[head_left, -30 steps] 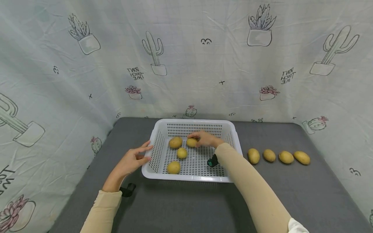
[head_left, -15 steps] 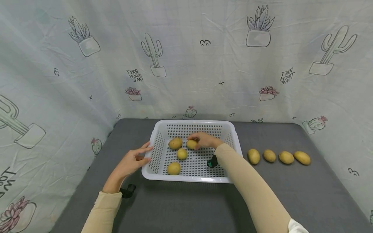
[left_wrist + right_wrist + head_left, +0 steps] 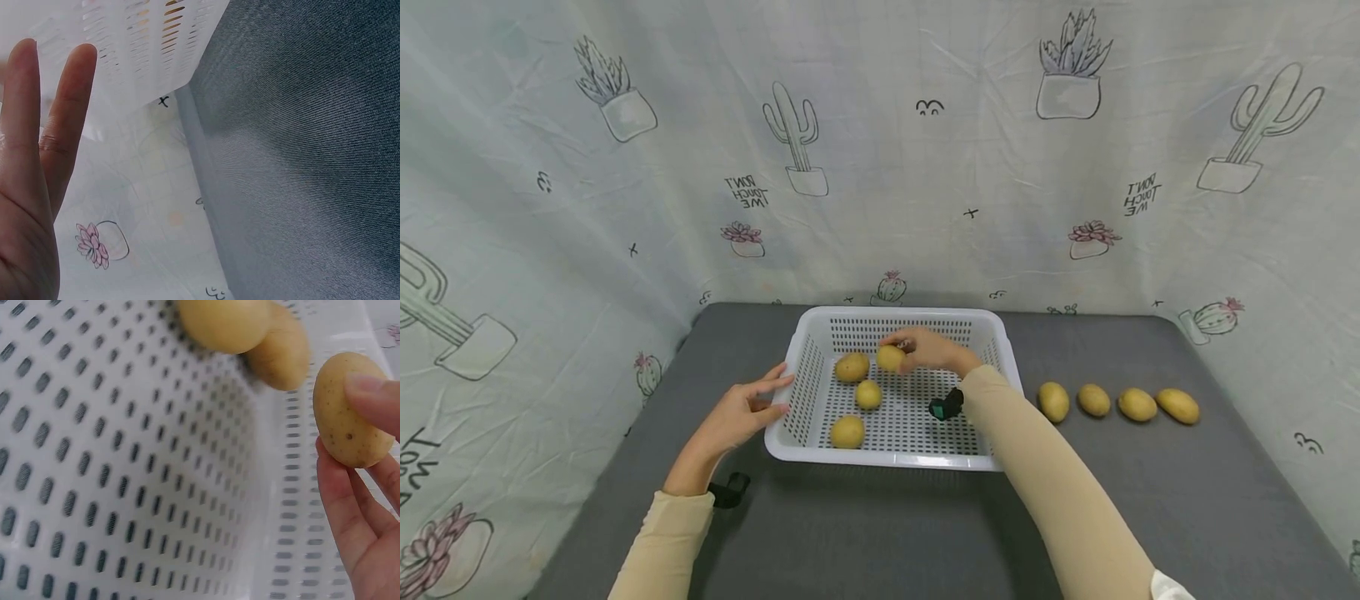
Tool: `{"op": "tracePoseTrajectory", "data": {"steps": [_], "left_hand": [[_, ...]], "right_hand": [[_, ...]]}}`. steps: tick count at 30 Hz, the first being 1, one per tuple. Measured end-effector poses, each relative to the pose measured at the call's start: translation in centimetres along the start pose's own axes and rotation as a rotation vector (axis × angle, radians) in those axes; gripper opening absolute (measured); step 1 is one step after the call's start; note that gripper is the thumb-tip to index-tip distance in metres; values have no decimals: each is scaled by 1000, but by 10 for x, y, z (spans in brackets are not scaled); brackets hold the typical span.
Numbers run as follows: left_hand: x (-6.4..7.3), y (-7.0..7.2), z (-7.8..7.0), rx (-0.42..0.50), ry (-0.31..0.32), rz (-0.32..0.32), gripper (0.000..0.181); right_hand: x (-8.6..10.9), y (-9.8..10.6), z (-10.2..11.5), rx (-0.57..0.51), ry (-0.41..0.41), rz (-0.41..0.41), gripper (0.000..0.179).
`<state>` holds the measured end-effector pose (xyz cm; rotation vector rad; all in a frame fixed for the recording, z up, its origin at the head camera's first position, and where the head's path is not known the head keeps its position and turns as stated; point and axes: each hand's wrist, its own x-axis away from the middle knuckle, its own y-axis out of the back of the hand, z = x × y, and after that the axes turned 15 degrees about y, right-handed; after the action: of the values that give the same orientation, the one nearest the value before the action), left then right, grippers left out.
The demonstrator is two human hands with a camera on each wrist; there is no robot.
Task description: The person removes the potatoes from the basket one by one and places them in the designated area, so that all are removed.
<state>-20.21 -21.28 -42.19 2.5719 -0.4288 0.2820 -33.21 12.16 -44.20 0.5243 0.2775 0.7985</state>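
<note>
A white perforated plastic basket (image 3: pixel 895 459) stands on the grey table. Inside it my right hand (image 3: pixel 931 350) holds a small potato (image 3: pixel 891 359) between thumb and fingers. The right wrist view shows that potato (image 3: pixel 350 412) up close, thumb on one side and fingertips under the other. Three other potatoes lie on the basket floor: one at the back left (image 3: pixel 852 367), a rounder one in the middle (image 3: pixel 868 395) and one near the front (image 3: pixel 847 432). My left hand (image 3: pixel 739 417) rests its fingertips at the basket's left rim, fingers extended, as the left wrist view also shows.
Several potatoes (image 3: pixel 1137 405) lie in a row on the grey tabletop (image 3: pixel 880 533) to the right of the basket. A pale curtain (image 3: pixel 880 167) printed with cactus drawings hangs behind the table and along its sides.
My right hand has risen slightly with the potato, which now sits a little higher and further left in the head view. The left hand stays at the rim.
</note>
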Motion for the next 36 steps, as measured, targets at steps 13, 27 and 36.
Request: {"op": "tracePoseTrajectory", "data": {"steps": [13, 27, 36], "left_hand": [[0, 1, -2, 0, 13, -6, 54], [-1, -1, -3, -7, 3, -13, 55], [1, -1, 2, -20, -26, -8, 54]], "right_hand": [[9, 12, 15, -94, 104, -145, 60], [31, 28, 44, -189, 219, -316, 60], [59, 29, 58, -216, 305, -329, 59]]}}
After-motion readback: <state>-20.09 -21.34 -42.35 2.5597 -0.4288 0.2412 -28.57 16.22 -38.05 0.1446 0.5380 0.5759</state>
